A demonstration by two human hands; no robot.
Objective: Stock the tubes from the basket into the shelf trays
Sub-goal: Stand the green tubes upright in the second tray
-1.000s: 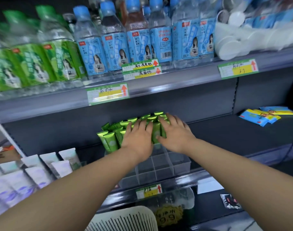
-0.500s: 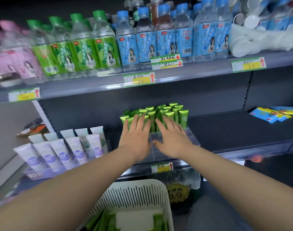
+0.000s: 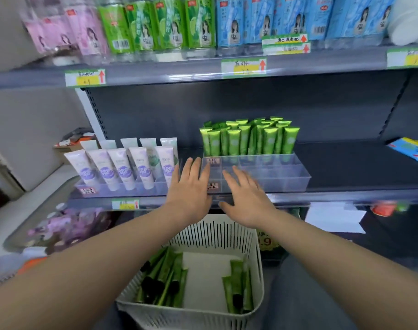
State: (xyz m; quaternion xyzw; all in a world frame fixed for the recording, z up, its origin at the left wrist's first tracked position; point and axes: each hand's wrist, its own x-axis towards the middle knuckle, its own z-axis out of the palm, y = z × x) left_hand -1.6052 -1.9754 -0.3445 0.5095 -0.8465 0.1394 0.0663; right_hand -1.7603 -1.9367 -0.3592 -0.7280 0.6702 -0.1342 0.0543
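Though pressed against the green tubes (image 3: 248, 139) a second ago, now drawn back to the front of the clear tray (image 3: 286, 181): left hand (image 3: 190, 186) and right hand (image 3: 247, 196), fingers straight, spread, holding nothing. Tubes upright at tray's rear; more in basket (image 3: 203, 234) below it.

A shop: dark shelves (image 3: 358, 163) carry green-and-yellow price tags (image 3: 243, 66) on their front edges. Above the left hand (image 3: 190, 189) stand rows of identical bottled drinks (image 3: 174, 25); just left of it, matching purple tubes (image 3: 122, 170) line up in a clear tray (image 3: 136, 189).
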